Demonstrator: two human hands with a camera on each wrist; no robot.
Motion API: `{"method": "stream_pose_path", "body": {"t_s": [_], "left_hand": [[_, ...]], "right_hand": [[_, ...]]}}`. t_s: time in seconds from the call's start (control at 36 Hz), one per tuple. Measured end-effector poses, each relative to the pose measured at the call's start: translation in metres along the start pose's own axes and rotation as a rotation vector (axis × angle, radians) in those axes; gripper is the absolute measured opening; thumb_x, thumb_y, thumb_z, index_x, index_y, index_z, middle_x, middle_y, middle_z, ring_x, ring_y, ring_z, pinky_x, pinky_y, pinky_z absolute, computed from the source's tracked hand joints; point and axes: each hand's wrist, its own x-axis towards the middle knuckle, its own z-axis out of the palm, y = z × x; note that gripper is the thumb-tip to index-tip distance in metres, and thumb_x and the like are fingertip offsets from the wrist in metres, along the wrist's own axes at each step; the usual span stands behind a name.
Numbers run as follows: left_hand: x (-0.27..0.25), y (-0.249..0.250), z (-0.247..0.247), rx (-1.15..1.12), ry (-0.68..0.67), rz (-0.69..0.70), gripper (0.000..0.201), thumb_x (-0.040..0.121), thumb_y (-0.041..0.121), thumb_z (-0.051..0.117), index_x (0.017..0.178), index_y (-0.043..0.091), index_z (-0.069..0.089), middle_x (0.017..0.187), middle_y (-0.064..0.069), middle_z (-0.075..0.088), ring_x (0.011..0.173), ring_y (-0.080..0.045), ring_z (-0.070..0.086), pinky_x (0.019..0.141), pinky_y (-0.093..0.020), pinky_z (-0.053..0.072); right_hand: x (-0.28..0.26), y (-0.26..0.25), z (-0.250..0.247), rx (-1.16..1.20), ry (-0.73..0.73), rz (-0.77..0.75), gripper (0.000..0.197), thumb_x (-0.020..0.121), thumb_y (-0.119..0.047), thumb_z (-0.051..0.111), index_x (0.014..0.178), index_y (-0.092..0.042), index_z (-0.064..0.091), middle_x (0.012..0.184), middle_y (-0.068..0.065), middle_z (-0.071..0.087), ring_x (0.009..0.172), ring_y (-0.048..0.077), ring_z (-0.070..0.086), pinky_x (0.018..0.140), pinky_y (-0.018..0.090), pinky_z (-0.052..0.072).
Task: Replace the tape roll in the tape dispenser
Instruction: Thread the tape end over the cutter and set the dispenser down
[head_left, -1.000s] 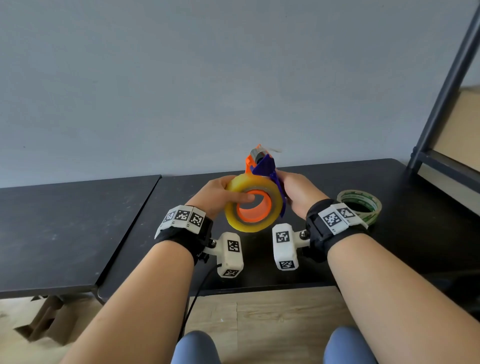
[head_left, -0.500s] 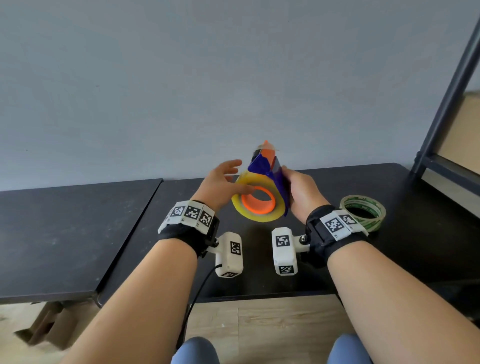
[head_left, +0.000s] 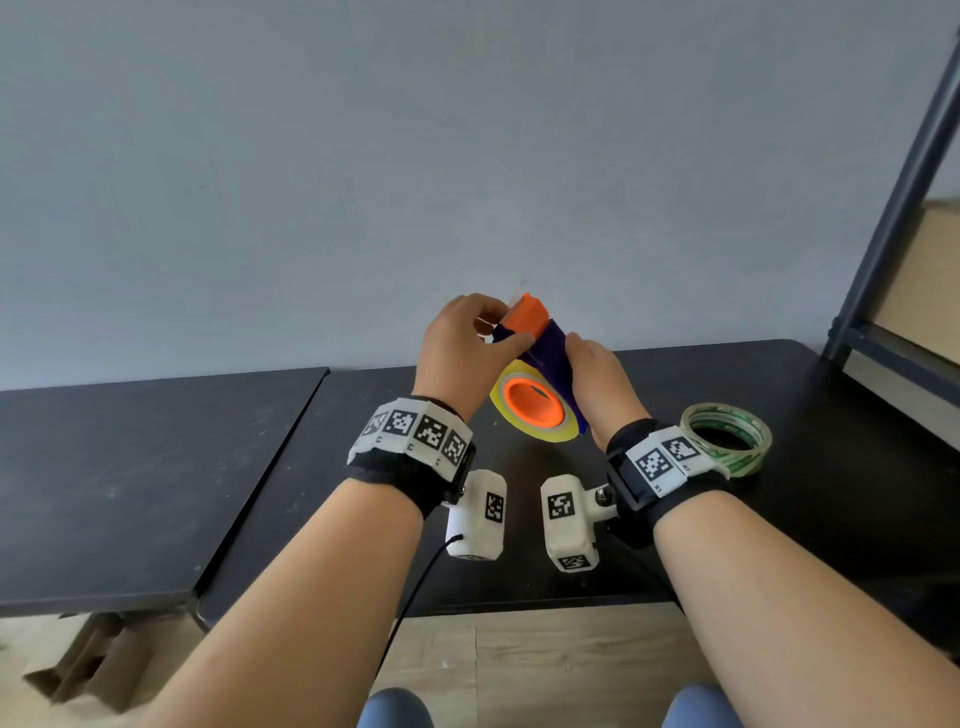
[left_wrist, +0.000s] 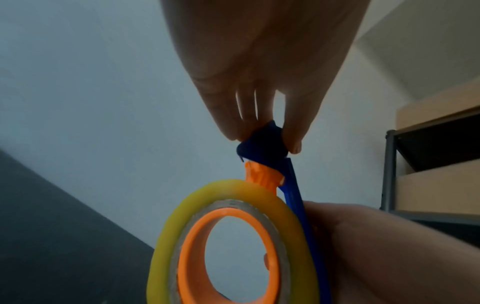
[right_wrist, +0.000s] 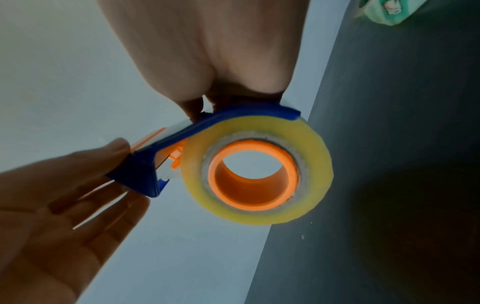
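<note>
A blue and orange tape dispenser (head_left: 550, 353) is held above the black table (head_left: 519, 561). A yellowish clear tape roll (head_left: 535, 410) sits on its orange hub (right_wrist: 254, 176). My right hand (head_left: 597, 384) grips the dispenser's blue frame (right_wrist: 249, 114) from the right side. My left hand (head_left: 467, 353) pinches the blue head end (left_wrist: 262, 144) of the dispenser between thumb and fingers, by the orange cutter part (head_left: 527, 317). In the left wrist view the tape roll (left_wrist: 233, 242) fills the lower middle.
A second tape roll (head_left: 727, 436) with green print lies on the table at the right, behind my right wrist. A dark metal shelf frame (head_left: 893, 208) stands at the far right. Another black table (head_left: 130, 467) adjoins on the left.
My left hand has left the side of the tape roll and moved up to pinch the dispenser's head. The dispenser tilted so its head points up and left.
</note>
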Motion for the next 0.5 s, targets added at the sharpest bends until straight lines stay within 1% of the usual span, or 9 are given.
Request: {"method": "stream_pose_path", "body": {"t_s": [0.06,0.11,0.22,0.28,0.33,0.36,0.39,0.44,0.5], "left_hand": [[0.001,-0.001,0.0,-0.05,-0.014,-0.072,0.026,0.078,0.025,0.075,0.1,0.019,0.064,0.1,0.003,0.068,0.091,-0.013,0.065,0.082,-0.029,0.055],[0.001,-0.004,0.0,-0.095,-0.009,-0.122,0.022,0.079,0.024,0.074,0.097,0.019,0.062,0.095,0.003,0.068,0.09,-0.015,0.066,0.081,-0.031,0.054],[0.003,-0.013,-0.001,-0.154,0.017,-0.196,0.024,0.078,0.021,0.077,0.097,0.016,0.064,0.085,0.006,0.064,0.085,-0.015,0.064,0.08,-0.028,0.053],[0.002,-0.02,-0.002,-0.191,0.015,-0.247,0.031,0.078,0.02,0.077,0.105,0.014,0.064,0.086,0.006,0.064,0.086,-0.013,0.063,0.078,-0.024,0.05],[0.001,-0.026,-0.003,-0.231,-0.002,-0.294,0.044,0.079,0.019,0.077,0.119,0.014,0.06,0.092,0.001,0.067,0.088,-0.014,0.064,0.075,-0.021,0.047],[0.001,-0.03,-0.004,-0.246,-0.01,-0.313,0.049,0.079,0.019,0.077,0.124,0.015,0.058,0.096,-0.003,0.069,0.09,-0.015,0.065,0.075,-0.021,0.047],[0.001,-0.033,-0.005,-0.255,-0.016,-0.328,0.051,0.079,0.018,0.077,0.126,0.015,0.057,0.098,-0.005,0.07,0.091,-0.016,0.066,0.076,-0.021,0.047],[0.0,-0.036,-0.007,-0.256,-0.026,-0.353,0.044,0.079,0.016,0.076,0.121,0.016,0.061,0.095,-0.005,0.069,0.091,-0.018,0.066,0.08,-0.026,0.05],[0.0,-0.037,-0.01,-0.269,-0.035,-0.372,0.026,0.08,0.012,0.075,0.105,0.017,0.068,0.087,-0.001,0.068,0.086,-0.018,0.066,0.087,-0.034,0.055]], "right_hand": [[-0.001,0.0,0.0,-0.012,0.013,-0.032,0.037,0.094,-0.039,0.03,0.085,-0.008,0.049,0.081,0.021,0.053,0.076,0.029,0.052,0.068,0.039,0.039],[-0.001,0.0,0.001,-0.048,0.045,-0.069,0.036,0.096,-0.038,0.032,0.08,-0.009,0.045,0.075,0.014,0.046,0.071,0.026,0.045,0.066,0.038,0.034],[0.003,0.005,0.004,-0.174,0.099,-0.128,0.035,0.099,-0.038,0.034,0.073,-0.017,0.045,0.067,0.0,0.045,0.067,0.02,0.044,0.066,0.036,0.035],[0.004,0.007,0.004,-0.213,0.089,-0.134,0.033,0.098,-0.042,0.036,0.079,-0.019,0.05,0.073,-0.001,0.052,0.071,0.02,0.05,0.069,0.037,0.039],[0.003,0.011,0.005,-0.253,0.066,-0.123,0.034,0.098,-0.046,0.037,0.093,-0.018,0.056,0.087,0.002,0.062,0.084,0.022,0.059,0.077,0.041,0.047],[0.002,0.012,0.005,-0.276,0.059,-0.122,0.036,0.097,-0.048,0.037,0.097,-0.017,0.057,0.093,0.004,0.064,0.089,0.023,0.061,0.082,0.043,0.049],[0.002,0.014,0.005,-0.293,0.054,-0.127,0.037,0.097,-0.049,0.037,0.099,-0.017,0.057,0.096,0.004,0.065,0.09,0.023,0.062,0.082,0.043,0.05],[0.002,0.015,0.006,-0.313,0.039,-0.139,0.039,0.097,-0.049,0.039,0.099,-0.016,0.058,0.093,0.003,0.065,0.087,0.021,0.061,0.076,0.038,0.048],[0.003,0.015,0.006,-0.344,0.017,-0.146,0.042,0.097,-0.051,0.04,0.094,-0.014,0.059,0.085,0.001,0.064,0.081,0.021,0.061,0.07,0.035,0.046]]}}
